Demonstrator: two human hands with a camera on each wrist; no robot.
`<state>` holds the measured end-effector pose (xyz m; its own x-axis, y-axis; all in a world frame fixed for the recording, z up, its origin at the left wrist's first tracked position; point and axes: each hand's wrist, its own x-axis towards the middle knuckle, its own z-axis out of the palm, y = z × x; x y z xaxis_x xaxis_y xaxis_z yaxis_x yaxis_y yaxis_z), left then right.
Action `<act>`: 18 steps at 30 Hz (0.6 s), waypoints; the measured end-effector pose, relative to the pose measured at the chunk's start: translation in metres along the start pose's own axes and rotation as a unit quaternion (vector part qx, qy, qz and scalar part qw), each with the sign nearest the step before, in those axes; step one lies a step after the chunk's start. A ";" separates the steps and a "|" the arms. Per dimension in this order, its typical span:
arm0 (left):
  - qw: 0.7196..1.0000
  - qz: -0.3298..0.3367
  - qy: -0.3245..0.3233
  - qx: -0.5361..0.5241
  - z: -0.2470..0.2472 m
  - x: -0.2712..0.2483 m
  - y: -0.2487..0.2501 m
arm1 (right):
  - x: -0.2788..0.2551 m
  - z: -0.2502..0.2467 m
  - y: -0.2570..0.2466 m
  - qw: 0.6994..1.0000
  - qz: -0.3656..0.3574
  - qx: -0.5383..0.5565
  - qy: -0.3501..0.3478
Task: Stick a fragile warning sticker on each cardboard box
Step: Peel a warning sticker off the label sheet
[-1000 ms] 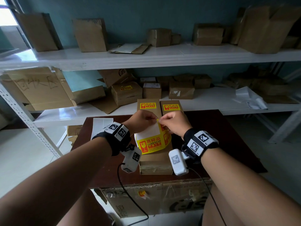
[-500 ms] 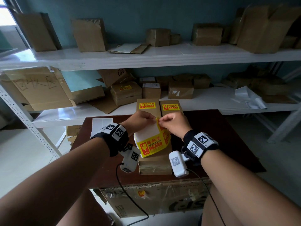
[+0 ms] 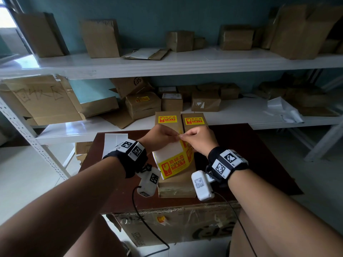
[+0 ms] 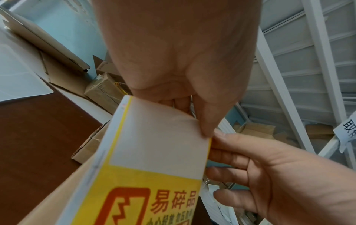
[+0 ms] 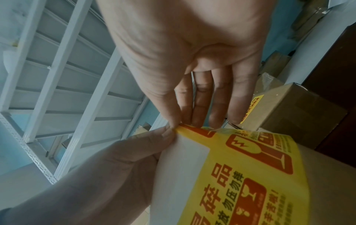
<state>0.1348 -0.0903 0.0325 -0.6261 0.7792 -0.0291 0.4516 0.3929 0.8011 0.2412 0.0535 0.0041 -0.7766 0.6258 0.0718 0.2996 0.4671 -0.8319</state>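
A roll of yellow fragile stickers (image 3: 173, 160) on white backing stands over a plain cardboard box (image 3: 177, 186) on the dark brown table (image 3: 259, 154). My left hand (image 3: 159, 139) pinches the white backing (image 4: 161, 137) at its top corner. My right hand (image 3: 199, 140) pinches the yellow corner of a sticker (image 5: 192, 129) right beside the left thumb. Behind the hands stand two boxes, one on the left (image 3: 168, 119) and one on the right (image 3: 194, 120), each bearing a yellow sticker on top.
White metal shelving (image 3: 167, 64) behind the table carries several cardboard boxes on two levels. A white sheet (image 3: 115, 143) lies on the table's left back corner. A large taped carton (image 3: 176, 225) sits under the table's front edge.
Both hands have stayed on the top of the roll, lifting it slightly. The pinch of the right fingers on the sticker corner has tightened against the left thumb.
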 end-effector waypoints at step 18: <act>0.999 -0.030 0.009 -0.031 0.003 0.002 0.002 | -0.005 -0.001 -0.001 1.000 -0.004 0.005 0.003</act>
<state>0.1359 -0.0865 0.0326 -0.6628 0.7457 -0.0680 0.3734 0.4079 0.8332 0.2450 0.0504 0.0052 -0.7757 0.6258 0.0818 0.2880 0.4663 -0.8364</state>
